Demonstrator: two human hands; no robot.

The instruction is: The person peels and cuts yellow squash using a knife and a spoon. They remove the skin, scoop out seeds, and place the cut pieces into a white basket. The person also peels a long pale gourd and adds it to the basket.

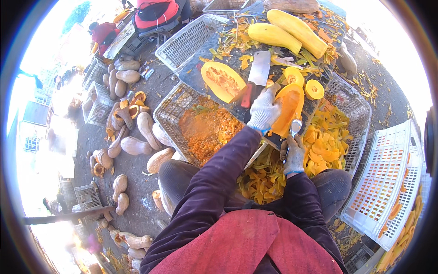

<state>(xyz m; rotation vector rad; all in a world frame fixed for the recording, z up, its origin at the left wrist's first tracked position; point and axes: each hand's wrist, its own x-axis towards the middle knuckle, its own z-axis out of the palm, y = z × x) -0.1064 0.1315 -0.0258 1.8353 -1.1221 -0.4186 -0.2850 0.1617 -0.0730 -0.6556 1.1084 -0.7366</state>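
Note:
My gloved left hand (265, 108) grips the left side of a peeled, halved squash (291, 104), whose cut face is up and hollow. In my gloved right hand (294, 154) is a metal spoon (295, 126), its bowl against the near end of that half. Left of them lies another squash half (224, 82), with seeds and strings in its hollow. A cleaver (260, 68) with a red handle rests between the halves, just beyond my left hand. Two cut squash pieces (314, 89) sit to the right. Farther back are two whole peeled squashes (297, 32).
A crate of orange pulp (167, 102) stands left of the work board and a crate of peelings (364, 113) right of it. A white crate (379, 181) stands farther right. Unpeeled squashes (135, 145) lie on the ground at left. A person in red (157, 13) is at the top.

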